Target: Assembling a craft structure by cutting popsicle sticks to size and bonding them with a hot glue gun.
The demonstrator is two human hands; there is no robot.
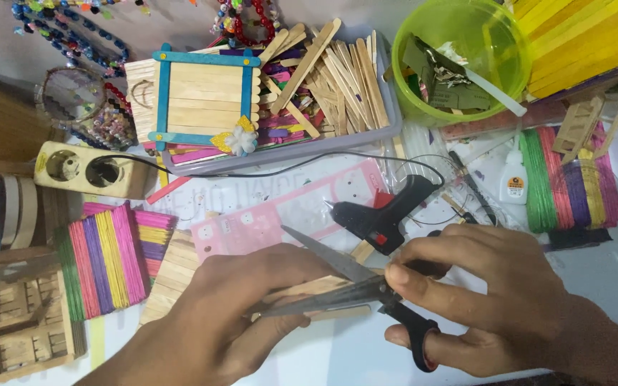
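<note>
Near the counter's front edge, the right hand [495,300] grips black-handled scissors [366,289], blades parted. The left hand [244,314] is closed on plain wooden sticks [323,286] lying between the blades; its fingers hide most of them. Just behind lies a black glue gun [384,214]. Both wrists are cut off at the frame's lower edge.

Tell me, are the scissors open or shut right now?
Open: the scissors in the right hand show two blades spread apart, over the plain sticks under the left hand.
</note>
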